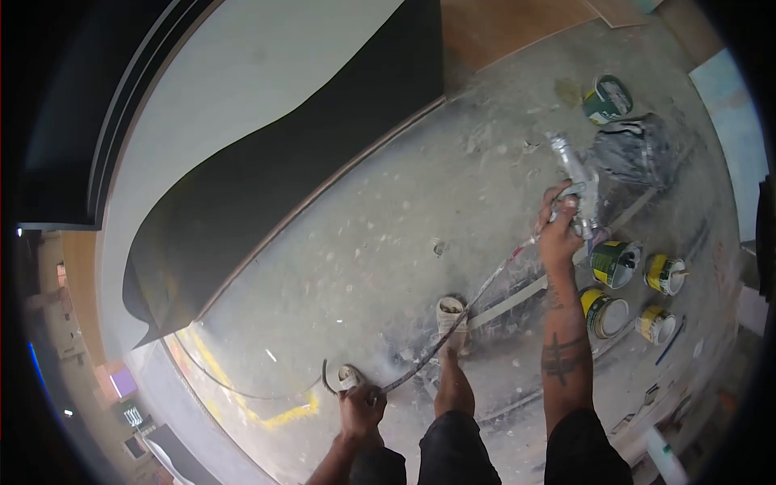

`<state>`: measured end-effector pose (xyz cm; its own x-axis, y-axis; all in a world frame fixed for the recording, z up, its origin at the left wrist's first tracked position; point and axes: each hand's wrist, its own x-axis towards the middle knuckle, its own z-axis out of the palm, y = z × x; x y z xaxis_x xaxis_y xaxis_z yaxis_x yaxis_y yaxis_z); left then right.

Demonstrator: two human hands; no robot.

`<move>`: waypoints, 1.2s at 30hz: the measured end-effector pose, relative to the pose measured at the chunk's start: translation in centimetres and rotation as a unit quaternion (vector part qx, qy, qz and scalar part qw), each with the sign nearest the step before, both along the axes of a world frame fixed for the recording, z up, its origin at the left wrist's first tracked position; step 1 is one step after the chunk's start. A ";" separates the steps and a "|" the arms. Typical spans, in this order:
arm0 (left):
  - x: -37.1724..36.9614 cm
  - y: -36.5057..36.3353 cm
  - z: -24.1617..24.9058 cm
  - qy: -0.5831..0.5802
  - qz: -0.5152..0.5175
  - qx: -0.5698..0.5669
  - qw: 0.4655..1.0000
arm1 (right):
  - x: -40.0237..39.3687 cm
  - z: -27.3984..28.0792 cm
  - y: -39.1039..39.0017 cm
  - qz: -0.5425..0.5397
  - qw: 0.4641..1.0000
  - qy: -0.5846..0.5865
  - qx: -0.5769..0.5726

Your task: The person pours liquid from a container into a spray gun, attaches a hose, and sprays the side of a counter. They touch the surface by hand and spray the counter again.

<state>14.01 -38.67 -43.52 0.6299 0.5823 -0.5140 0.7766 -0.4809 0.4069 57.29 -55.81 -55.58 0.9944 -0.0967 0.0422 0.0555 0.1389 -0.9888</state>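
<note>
My right hand (561,225), stretched forward, is closed around a silver spray gun (575,166) whose far end points away from me. A thin dark hose (420,360) curves from the gun's side back to my left hand (361,408), which grips it low in the view. Past my left hand, a short bent end of hose or line sticks up. Right of the spray gun lies a crumpled dark bag (634,149) smeared with pale paint. Below it stand several paint cans, among them a green and yellow can (616,263).
A large panel (299,162) with a wavy dark and light grey pattern stands along the left. Another green paint bucket (608,99) sits at the far right. Brown boards (517,32) lie at the top. My shoes stand on the stained concrete floor (388,234), which has yellow marks (283,418).
</note>
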 end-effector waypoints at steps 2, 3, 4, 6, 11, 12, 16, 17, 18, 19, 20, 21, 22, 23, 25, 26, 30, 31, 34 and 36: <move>0.9 0.3 -0.2 -0.004 0.005 -0.008 1.000 | 1.2 2.1 -1.7 0.042 0.999 0.013 0.032; 1.4 0.8 -0.2 0.000 0.013 -0.004 1.000 | 1.6 2.8 -2.3 0.077 0.995 0.021 0.060; 2.0 1.4 -0.4 0.013 -0.014 -0.009 1.000 | 1.6 2.3 -2.8 0.084 0.994 0.025 0.064; 2.5 2.3 -0.7 0.030 -0.025 -0.009 0.999 | 1.1 0.4 -4.0 -0.026 0.999 0.019 -0.007; 0.8 4.3 -4.2 -0.049 -0.084 0.005 0.995 | -5.3 -5.7 -7.4 0.145 0.927 -0.090 -0.334; 0.3 5.0 -5.0 -0.052 -0.114 0.010 0.992 | -6.9 -5.9 -8.2 0.248 0.929 -0.011 -0.274; 0.4 9.3 -7.6 -0.049 -0.173 -0.015 0.984 | -14.1 -8.7 -4.6 0.262 0.935 0.006 -0.237; -0.3 10.4 -9.3 -0.077 -0.203 0.000 0.976 | -15.2 -9.4 -3.4 0.273 0.939 0.009 -0.208; -1.0 11.4 -10.8 -0.106 -0.232 0.016 0.967 | -16.0 -10.2 -2.4 0.284 0.942 0.012 -0.178; -1.4 12.2 -11.9 -0.107 -0.231 0.017 0.967 | -16.9 -11.1 -1.8 0.285 0.942 0.010 -0.178; -1.4 13.3 -13.1 -0.107 -0.246 0.022 0.963 | -17.4 -11.9 -0.9 0.303 0.931 0.015 -0.200; -1.3 14.3 -14.2 -0.106 -0.261 0.028 0.959 | -17.5 -12.7 0.2 0.321 0.920 0.020 -0.222; -1.2 15.2 -15.2 -0.121 -0.260 0.032 0.958 | -17.5 -13.3 1.2 0.335 0.917 0.022 -0.217; -1.1 16.1 -16.3 -0.122 -0.260 0.034 0.957 | -17.6 -13.7 2.6 0.334 0.917 0.020 -0.217; -1.1 17.6 -18.5 -0.138 -0.267 0.036 0.953 | -17.8 -15.0 5.2 0.320 0.916 -0.041 -0.238; -1.2 18.1 -19.6 -0.140 -0.267 0.038 0.953 | -18.0 -16.5 6.2 0.299 0.919 -0.081 -0.244; -0.8 19.4 -23.1 -0.152 -0.272 0.046 0.949 | -17.2 -18.5 8.2 0.378 0.874 -0.098 -0.289; -0.5 19.7 -23.7 -0.153 -0.275 0.048 0.948 | -17.2 -19.1 8.9 0.378 0.874 -0.101 -0.289; 0.1 20.5 -25.6 -0.164 -0.287 0.059 0.942 | -16.9 -20.9 10.8 0.333 0.895 -0.158 -0.251; 1.1 20.9 -26.5 -0.163 -0.295 0.068 0.939 | -16.4 -22.0 11.0 0.336 0.894 -0.161 -0.251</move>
<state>15.12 -17.80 -70.07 0.9745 0.1292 -0.1836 0.2038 -0.8523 0.4817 40.88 -44.78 -77.56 0.7492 0.6289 0.2079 0.4195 -0.2077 -0.8837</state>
